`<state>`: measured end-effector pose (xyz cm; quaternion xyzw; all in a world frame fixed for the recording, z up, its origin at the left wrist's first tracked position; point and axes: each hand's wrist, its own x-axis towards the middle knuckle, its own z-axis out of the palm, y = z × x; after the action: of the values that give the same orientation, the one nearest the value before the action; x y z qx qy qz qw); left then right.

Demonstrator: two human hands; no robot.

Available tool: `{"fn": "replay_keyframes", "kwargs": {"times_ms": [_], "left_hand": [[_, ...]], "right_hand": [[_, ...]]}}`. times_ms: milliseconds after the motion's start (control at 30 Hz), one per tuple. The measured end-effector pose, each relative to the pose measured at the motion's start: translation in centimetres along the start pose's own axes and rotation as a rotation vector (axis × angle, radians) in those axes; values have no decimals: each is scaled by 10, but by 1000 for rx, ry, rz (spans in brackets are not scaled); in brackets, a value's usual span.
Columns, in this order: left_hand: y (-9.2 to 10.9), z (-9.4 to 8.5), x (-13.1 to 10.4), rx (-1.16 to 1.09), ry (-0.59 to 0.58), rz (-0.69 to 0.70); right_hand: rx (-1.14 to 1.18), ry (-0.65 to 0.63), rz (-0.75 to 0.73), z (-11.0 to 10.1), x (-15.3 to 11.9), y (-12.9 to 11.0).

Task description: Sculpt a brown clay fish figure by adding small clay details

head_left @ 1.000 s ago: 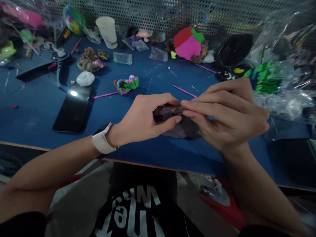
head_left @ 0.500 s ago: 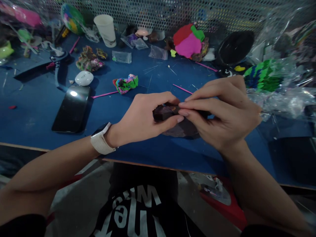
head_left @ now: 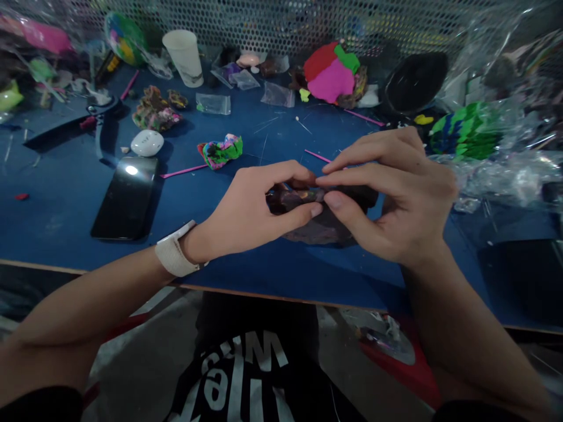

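A dark brown lumpy piece (head_left: 323, 225) is low over the blue table, between my hands. My left hand (head_left: 259, 205) is curled round its left end, thumb along the near side and fingers over the far side. My right hand (head_left: 391, 193) has its thumb and fingertips on the top of the piece, close to the left fingertips. Part of the dark piece shows beneath the right fingers. The palms and fingers hide much of its shape. A pink stick (head_left: 317, 156) lies just behind the hands.
A black phone (head_left: 125, 202), a white case (head_left: 147, 142) and a multicoloured clay lump (head_left: 221, 152) lie on the left. Farther back stand a paper cup (head_left: 185, 58), a pink and red clay piece (head_left: 332, 79) and a black bowl (head_left: 416, 82). Crinkled plastic (head_left: 492, 179) lies right.
The right fingers have parted a little from the thumb, showing more of the dark piece beneath them. The left hand has shifted slightly left with the view.
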<state>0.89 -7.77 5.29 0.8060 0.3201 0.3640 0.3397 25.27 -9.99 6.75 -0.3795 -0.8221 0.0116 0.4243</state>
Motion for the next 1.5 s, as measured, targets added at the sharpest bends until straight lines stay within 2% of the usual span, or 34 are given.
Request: {"fn": "replay_keyframes", "kwargs": {"times_ms": [133, 300, 533, 600, 800, 1000, 1233, 1500], "left_hand": [[1, -1, 2, -14, -28, -25], [0, -1, 2, -30, -30, -17], [-2, -1, 1, -36, -17, 14], [-2, 0, 1, -47, -10, 12], [-1, 3, 1, -90, 4, -10], [-1, 3, 1, -109, 3, -17], [-3, -1, 3, -73, -12, 24], [-3, -2, 3, -83, -21, 1]], "right_hand": [[12, -38, 21, 1, 0, 1], [57, -13, 26, 3, 1, -3], [67, -20, 149, 2, -1, -11], [51, -14, 113, 2, -1, -9], [57, 3, -156, 1, 0, 6], [5, -38, -227, -2, -2, 11], [21, -61, -187, -4, 0, 12], [173, -79, 3, -5, 2, 8]]}}
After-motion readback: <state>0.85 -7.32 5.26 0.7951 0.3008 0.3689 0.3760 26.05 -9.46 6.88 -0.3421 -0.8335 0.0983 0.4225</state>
